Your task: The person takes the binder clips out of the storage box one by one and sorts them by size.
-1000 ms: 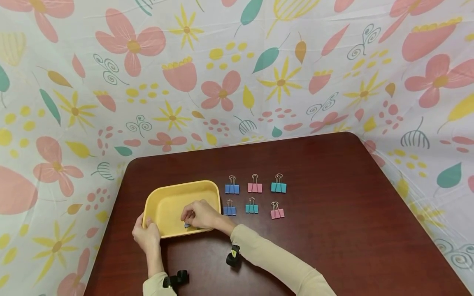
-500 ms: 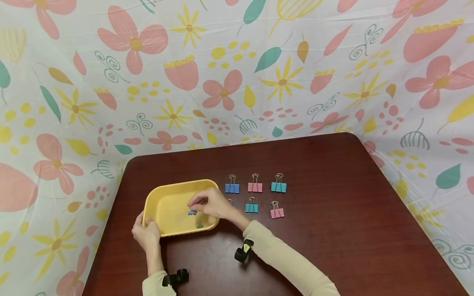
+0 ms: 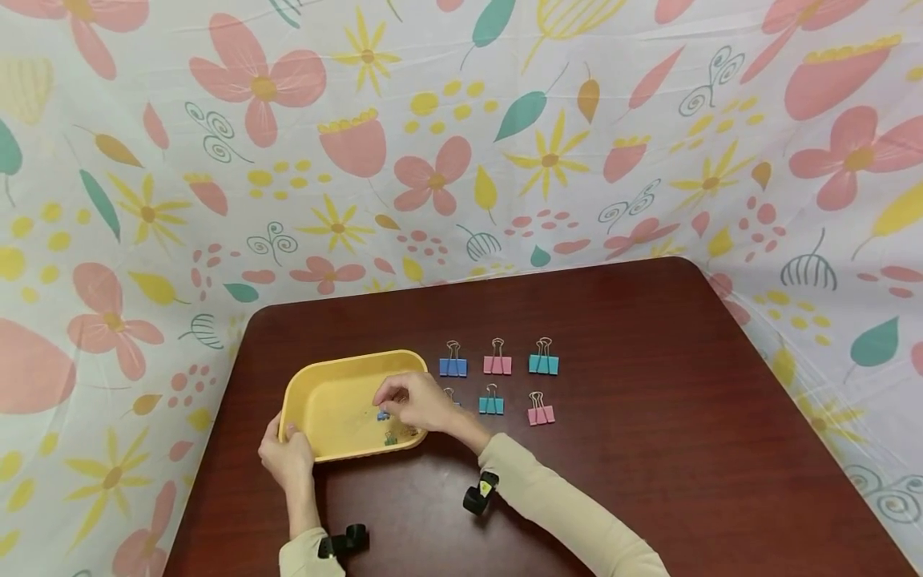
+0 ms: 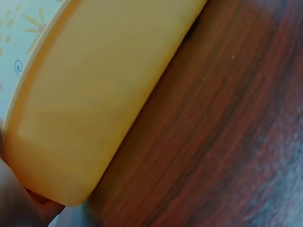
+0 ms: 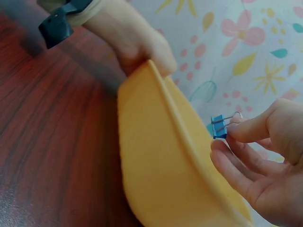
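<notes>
My left hand (image 3: 287,458) grips the left end of a yellow plastic tub (image 3: 324,409), thumb over the rim. In the left wrist view only part of that hand shows at the lower left corner. Over the right part of the tub, my right hand (image 3: 417,401) pinches a small blue binder clip (image 5: 218,126) by its wire handles. A small green binder clip (image 3: 390,438) lies inside the tub below the right hand. Something else small beside it is partly hidden by the hand and too small to make out.
Right of the tub, binder clips stand in two rows. The back row has a blue clip (image 3: 453,367), a pink clip (image 3: 497,365) and a teal clip (image 3: 544,365). In front are a teal clip (image 3: 492,405), a pink clip (image 3: 541,414) and a blue one mostly behind the right hand.
My right hand has lifted a little and shifted right inside the tub, carrying the blue binder clip. The green clip has come into view. My left hand and the tub have stayed put.
</notes>
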The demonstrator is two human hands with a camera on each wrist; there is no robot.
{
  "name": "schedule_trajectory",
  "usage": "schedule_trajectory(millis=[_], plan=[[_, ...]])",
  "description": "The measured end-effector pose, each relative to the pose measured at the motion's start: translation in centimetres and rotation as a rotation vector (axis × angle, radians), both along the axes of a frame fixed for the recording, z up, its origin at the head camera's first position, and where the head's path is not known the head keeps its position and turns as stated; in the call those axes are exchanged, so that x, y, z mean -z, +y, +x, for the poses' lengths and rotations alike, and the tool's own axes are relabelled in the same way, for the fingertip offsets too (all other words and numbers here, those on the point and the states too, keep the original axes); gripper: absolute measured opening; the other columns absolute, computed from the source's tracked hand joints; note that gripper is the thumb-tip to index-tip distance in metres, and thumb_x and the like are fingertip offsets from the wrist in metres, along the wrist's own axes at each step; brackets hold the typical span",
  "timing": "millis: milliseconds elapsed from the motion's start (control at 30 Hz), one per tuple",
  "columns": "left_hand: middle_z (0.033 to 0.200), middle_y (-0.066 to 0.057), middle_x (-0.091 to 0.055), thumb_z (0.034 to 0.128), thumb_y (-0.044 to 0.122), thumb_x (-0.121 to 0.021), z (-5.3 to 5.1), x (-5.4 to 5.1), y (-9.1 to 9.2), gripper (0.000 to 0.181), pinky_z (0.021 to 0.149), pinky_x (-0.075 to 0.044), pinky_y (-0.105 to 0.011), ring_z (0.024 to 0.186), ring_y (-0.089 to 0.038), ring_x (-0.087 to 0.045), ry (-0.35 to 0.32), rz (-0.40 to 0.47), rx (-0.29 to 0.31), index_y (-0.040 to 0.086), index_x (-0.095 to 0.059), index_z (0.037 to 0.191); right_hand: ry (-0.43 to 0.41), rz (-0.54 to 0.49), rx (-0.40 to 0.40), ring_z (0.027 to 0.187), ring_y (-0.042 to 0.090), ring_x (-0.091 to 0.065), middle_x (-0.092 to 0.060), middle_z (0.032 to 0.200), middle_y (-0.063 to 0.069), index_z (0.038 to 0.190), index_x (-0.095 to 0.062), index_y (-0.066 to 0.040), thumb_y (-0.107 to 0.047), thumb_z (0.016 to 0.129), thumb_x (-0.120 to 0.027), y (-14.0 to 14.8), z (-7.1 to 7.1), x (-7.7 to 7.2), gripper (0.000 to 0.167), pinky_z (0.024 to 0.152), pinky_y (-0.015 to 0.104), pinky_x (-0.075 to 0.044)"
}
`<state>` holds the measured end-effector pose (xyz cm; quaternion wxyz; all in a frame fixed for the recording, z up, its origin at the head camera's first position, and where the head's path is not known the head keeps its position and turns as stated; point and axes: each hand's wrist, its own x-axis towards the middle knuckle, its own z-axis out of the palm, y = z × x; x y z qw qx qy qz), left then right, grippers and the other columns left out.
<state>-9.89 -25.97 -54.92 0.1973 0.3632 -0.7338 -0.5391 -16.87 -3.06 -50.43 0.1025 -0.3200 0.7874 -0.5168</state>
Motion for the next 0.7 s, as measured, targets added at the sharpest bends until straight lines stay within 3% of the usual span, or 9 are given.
schedule_trajectory(millis=[367,467,700], plan=[[0.135,-0.031,-0.059,0.1025,0.004,-0.043,-0.1,-0.2,0.1,0.04,0.062,-0.036,-0.005,0.112,-0.041,-0.06,-0.001,-0.017,-0.011,-0.001,-0.059,0.139,-0.112,-0.04,0.05,0.076,0.005,-0.07,-0.075,0.091,0.008,0.096,-0.075,-0.005,-0.001,0.089,-0.072,4.7,-0.1,-1.4,0.009,0.074,0.021,-0.057],[0.135,-0.031,-0.059,0.1028,0.005,-0.043,-0.1,-0.2,0.0,0.04,0.062,-0.035,-0.006,0.112,-0.041,-0.06,-0.01,-0.019,-0.012,0.0,-0.059,0.14,-0.123,-0.052,0.055,0.076,0.007,-0.072,-0.077,0.092,0.009,0.098,-0.075,-0.003,-0.004,0.09,-0.073,6.1,0.1,-1.2,0.008,0.073,0.022,-0.058],[0.137,-0.032,-0.058,0.1035,0.006,-0.042,0.0,-0.1,0.0,0.041,0.06,-0.037,-0.005,0.111,-0.041,-0.06,-0.002,0.003,-0.004,-0.001,-0.057,0.141,-0.19,-0.058,0.048,0.075,0.025,-0.075,-0.076,0.091,0.015,0.098,-0.074,0.003,-0.003,0.092,-0.071,8.3,1.0,0.0,0.009,0.067,0.03,-0.061]])
